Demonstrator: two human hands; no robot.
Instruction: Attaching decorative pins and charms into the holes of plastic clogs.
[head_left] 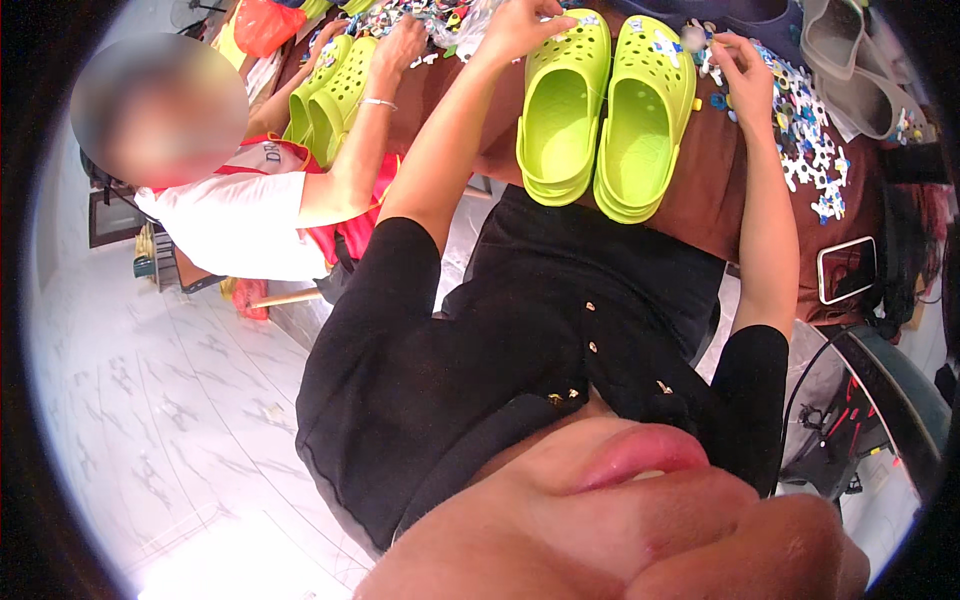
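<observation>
A pair of lime-green clogs stands in front of me, toes pointing away: the left clog (558, 140) and the right clog (638, 150). Small white-and-blue charms (668, 48) sit on the toe of the right one, and the left toe bears some too. My left hand (522, 30) is bent at the outer side of the left clog's toe, its fingertips closed against it near the picture's top edge. Beside the right toe, my right hand (745, 80) pinches with thumb and forefinger at a small, pale, blurred piece (693, 38).
Loose charms (815, 150) are heaped on the brown-covered table (715, 195) at right. Grey clogs (855, 85) stand at the far right, above a phone (846, 270). On the left a person (250, 210) works at another lime-green pair (335, 95).
</observation>
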